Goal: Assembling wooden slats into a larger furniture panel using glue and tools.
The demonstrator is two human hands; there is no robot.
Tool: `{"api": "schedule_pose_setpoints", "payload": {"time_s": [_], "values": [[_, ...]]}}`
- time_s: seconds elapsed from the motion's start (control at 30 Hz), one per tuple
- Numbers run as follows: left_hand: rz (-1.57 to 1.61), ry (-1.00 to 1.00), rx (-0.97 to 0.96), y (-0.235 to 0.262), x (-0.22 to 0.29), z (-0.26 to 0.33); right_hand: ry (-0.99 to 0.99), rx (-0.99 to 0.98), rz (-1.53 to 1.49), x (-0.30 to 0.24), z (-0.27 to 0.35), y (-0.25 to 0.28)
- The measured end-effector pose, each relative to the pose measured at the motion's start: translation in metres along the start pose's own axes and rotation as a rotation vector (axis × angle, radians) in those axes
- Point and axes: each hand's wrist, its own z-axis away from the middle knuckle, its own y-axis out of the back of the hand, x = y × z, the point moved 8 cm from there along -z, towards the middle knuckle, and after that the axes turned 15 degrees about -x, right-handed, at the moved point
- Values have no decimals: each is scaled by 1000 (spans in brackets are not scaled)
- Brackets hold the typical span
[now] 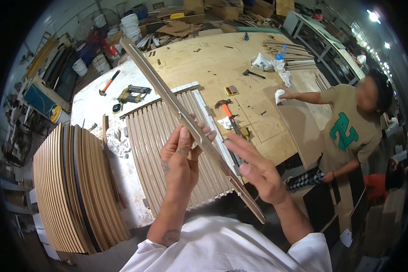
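A long, narrow wooden strip (161,88) crosses in front of me at a slant, with white glue-like beads along its face. My left hand (180,156) pinches it near the middle, thumb on the near side. My right hand (260,174) is open beside the strip's lower half, its fingers stretched out and slightly blurred; it holds nothing. Beneath the strip, a slatted wooden panel (152,147) lies on the table, with pale lines between its slats. An orange-handled hammer (231,119) rests just right of that panel.
Left of the panel stand stacked slatted panels (54,181). Beyond lie a nail gun (133,94), a tape measure (117,108) and another hammer (109,84) on the worktable (186,59). At right, a co-worker (356,113) holds a white cloth (279,96) on a brown board (299,129).
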Motion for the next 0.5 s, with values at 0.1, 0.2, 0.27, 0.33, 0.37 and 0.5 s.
{"api": "schedule_pose_setpoints", "payload": {"time_s": [0.1,0.2,0.27,0.33,0.37,0.5], "values": [[30,-13,-7,-2,-1,-2,42,-23,389,-9,0,-8],[100,-42,-37,-3,0,-5,-6,-46,634,-11,1,-10],[113,-35,-21,-5,-3,-10,-23,-65,720,-11,2,-11],[142,-53,-6,-1,-7,-13,-80,-66,862,-12,3,-13],[173,-68,6,1,-9,-15,-78,-67,861,-12,2,-13],[212,-74,24,9,-17,-21,-102,-83,1051,-13,4,-15]]}}
